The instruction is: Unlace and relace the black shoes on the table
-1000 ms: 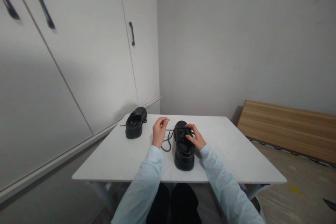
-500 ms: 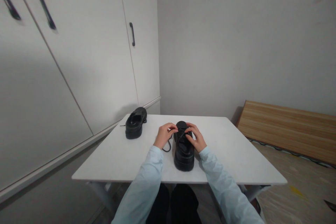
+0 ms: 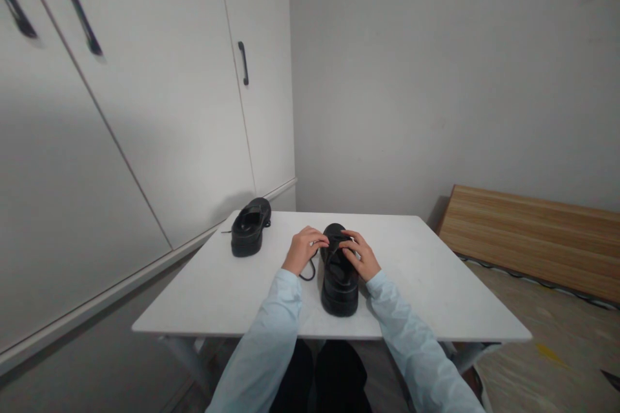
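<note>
A black shoe [image 3: 340, 297] stands upright on the white table in front of me, its toe pointing away and its heel towards me. At its left side my left hand [image 3: 303, 250] pinches with thumb and forefinger at the lacing. From there a loose black shoelace [image 3: 309, 277] curls down onto the tabletop. My right hand [image 3: 362, 257] reaches over the shoe from the right, fingers bent onto the lacing; the lace between its fingertips is mostly hidden. The matching black shoe [image 3: 248, 235] sits apart at the back left, toe also away, a lace end sticking out at its left.
The white table [image 3: 208, 300] ends close to my lap. White cabinets [image 3: 159, 110] with dark handles line the left, and a grey wall [image 3: 387, 90] stands behind. A wood-grain board [image 3: 527, 239] leans at the wall on the right, beyond the table.
My right hand's fingers have shifted slightly on the lacing and drawn closer together. My left hand and both shoes stay practically where they were.
</note>
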The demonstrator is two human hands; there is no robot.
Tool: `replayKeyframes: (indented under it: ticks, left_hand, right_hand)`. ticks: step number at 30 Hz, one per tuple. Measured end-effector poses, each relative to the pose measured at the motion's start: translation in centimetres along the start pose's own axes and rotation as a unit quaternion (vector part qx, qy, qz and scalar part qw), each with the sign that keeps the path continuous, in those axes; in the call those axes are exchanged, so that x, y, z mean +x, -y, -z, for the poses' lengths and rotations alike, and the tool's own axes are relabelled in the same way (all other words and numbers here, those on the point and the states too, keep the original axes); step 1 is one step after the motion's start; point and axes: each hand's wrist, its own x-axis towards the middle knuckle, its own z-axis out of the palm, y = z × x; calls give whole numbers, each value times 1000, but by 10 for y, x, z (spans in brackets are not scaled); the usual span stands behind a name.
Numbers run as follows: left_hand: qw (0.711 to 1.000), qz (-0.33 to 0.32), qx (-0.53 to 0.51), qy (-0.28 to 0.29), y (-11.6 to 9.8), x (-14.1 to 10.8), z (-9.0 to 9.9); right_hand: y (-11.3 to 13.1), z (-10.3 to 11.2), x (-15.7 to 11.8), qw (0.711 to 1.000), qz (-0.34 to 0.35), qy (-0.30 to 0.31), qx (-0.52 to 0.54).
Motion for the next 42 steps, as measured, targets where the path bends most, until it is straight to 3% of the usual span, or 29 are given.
replayKeyframes:
  ticks: [7,18,22,31,37,42]
  left_hand:
    - [1000,-3,-5,6,1,0,-4]
    - [994,83,-74,10,-6,-1,-8]
    - [995,86,-55,-1,-5,-1,-8]
    - [993,86,-81,-23,-6,-1,-7]
    - [977,103,-170,75,-4,-4,-12]
    - [969,105,-200,104,-1,-4,-15]
  right_hand:
    - [-6,-3,1,1000,-6,6,-6]
    - [-4,-6,6,999,-43,19,2]
    - [2,-5,8,998,-66,20,4]
    - [12,-5,4,998,-29,-54,5]
    - [20,2,3,992,-8,-124,26]
    - [20,9,5,971,-61,-146,180]
